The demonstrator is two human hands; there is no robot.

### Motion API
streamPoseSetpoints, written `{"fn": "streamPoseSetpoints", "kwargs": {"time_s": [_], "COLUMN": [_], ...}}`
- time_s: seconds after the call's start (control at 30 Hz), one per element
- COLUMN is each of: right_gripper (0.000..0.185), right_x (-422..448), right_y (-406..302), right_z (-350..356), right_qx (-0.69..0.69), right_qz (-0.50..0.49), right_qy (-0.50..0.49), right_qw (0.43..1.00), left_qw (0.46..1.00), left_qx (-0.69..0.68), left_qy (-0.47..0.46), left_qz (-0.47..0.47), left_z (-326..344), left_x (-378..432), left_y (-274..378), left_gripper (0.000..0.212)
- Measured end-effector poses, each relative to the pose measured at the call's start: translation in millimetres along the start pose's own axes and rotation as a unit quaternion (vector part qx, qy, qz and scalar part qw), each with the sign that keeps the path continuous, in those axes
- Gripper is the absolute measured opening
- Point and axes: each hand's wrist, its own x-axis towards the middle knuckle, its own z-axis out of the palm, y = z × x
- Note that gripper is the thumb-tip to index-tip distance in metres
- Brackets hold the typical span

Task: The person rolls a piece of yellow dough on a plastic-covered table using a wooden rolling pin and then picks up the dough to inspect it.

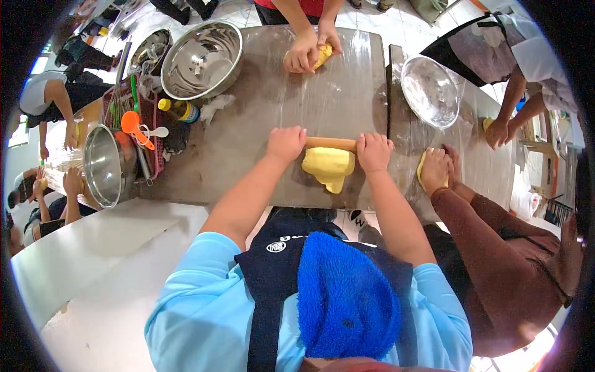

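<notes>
A wooden rolling pin lies crosswise before me, gripped at its two ends. My left hand is closed over its left end, and my right hand over its right end. Just on my side of the pin, a piece of yellow dough rests on the plastic-covered table. The dough is wide along the pin and narrows to an uneven tongue towards me. Whether the pin presses on its far edge is hard to tell.
A co-worker's hands hold yellow dough across the table; another's press dough at right. Steel bowls, a yellow-capped bottle and a pink basket with a whisk and orange spoon stand left. A plastic-lined bowl is at right.
</notes>
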Motion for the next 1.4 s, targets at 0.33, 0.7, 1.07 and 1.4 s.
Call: {"fn": "streamPoseSetpoints", "kwargs": {"time_s": [0.33,0.7,1.07,1.4], "right_gripper": [0.027,0.024,0.033,0.037], "right_x": [-56,-85,-39,-39], "right_y": [-9,-5,-8,-14], "right_z": [-45,-12,-33,-11], "right_qx": [-0.002,0.016,0.043,0.005], "right_qz": [-0.002,-0.018,0.03,0.016], "right_qy": [-0.001,0.014,-0.146,-0.122], "right_qw": [1.0,1.0,0.988,0.992], "left_qw": [1.0,0.998,0.999,0.998], "left_qx": [0.014,-0.048,-0.042,0.005], "left_qy": [0.019,0.048,0.006,0.055], "left_qz": [0.002,-0.007,-0.033,0.043], "left_z": [-25,11,-15,11], "left_x": [-55,-85,-42,-40], "left_y": [28,27,21,15], "left_gripper": [0.031,0.025,0.031,0.029]}}
